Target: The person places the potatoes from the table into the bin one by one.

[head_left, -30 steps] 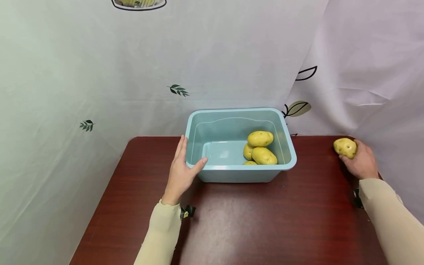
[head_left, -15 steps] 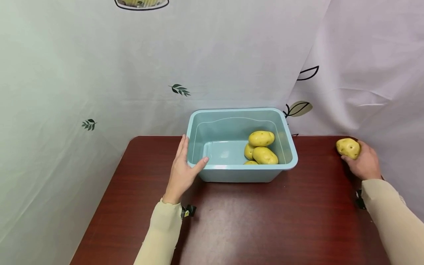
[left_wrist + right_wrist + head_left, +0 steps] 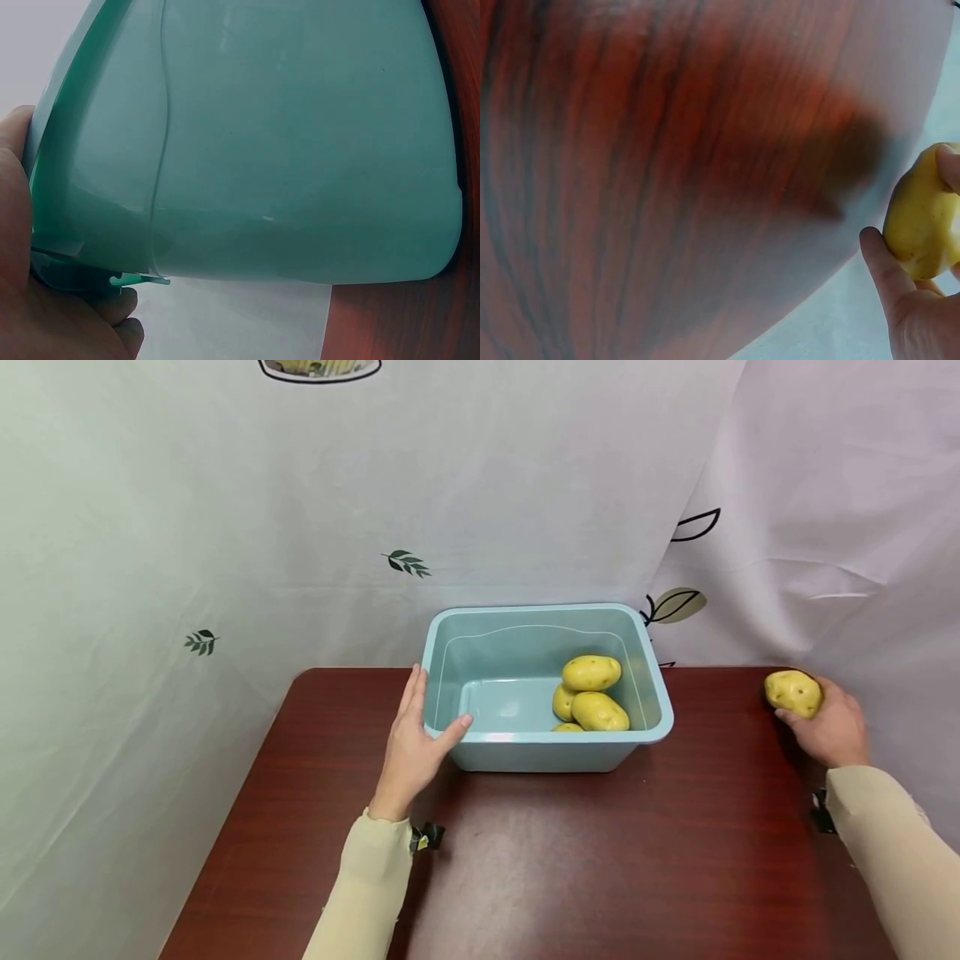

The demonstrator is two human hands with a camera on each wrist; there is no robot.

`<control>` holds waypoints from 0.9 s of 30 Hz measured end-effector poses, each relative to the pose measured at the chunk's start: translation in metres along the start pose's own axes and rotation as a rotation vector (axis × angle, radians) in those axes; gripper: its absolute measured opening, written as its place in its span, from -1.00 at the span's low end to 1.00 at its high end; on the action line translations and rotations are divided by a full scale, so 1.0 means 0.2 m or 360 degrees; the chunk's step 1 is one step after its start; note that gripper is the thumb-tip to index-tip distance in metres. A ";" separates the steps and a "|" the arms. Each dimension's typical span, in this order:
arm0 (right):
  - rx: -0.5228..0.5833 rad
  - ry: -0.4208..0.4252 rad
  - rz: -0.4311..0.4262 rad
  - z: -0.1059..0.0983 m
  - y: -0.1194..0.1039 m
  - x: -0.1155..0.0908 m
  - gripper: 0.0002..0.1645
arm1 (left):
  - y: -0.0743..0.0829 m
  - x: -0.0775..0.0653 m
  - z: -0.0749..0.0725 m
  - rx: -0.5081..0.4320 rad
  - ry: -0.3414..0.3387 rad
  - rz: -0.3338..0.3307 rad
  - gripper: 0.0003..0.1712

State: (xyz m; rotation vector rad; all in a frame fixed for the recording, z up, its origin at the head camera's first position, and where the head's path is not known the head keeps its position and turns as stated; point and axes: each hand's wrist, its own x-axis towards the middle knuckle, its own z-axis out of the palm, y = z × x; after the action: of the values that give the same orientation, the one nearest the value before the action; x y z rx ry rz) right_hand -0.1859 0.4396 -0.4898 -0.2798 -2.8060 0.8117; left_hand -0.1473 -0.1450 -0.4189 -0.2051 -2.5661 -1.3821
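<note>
At the far right of the table my right hand (image 3: pixel 836 727) grips a yellow potato (image 3: pixel 792 693) between thumb and fingers. The right wrist view shows that potato (image 3: pixel 919 217) held off the tabletop. My left hand (image 3: pixel 411 758) rests against the left front corner of a light blue plastic tub (image 3: pixel 540 752), its fingers fairly straight along the left side and its thumb over the front rim. Inside the tub, on the right, several potatoes (image 3: pixel 600 712) lie piled, one (image 3: pixel 592 673) on top; the front wall partly hides the lowest.
The tub stands at the back of a dark red wood-grain table (image 3: pixel 570 860). Behind and beside the table hangs a pale cloth (image 3: pixel 525 485) with leaf prints. The right hand is close to the table's back right corner.
My right hand has shifted slightly to the right with the potato in its grip. The left hand stays at the tub's corner, and the piled potatoes lie as before.
</note>
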 end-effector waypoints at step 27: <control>-0.0012 -0.0005 -0.0196 -0.05 -0.14 -0.06 -0.08 | 0.00 0.00 -0.01 -0.0015 -0.0006 -0.0022 0.15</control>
State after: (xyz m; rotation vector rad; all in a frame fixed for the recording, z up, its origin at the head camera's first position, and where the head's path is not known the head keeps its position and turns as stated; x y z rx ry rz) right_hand -0.1763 0.4190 -0.4690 -0.1060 -2.7970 0.7750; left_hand -0.1468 -0.1466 -0.4189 -0.1918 -2.5692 -1.4000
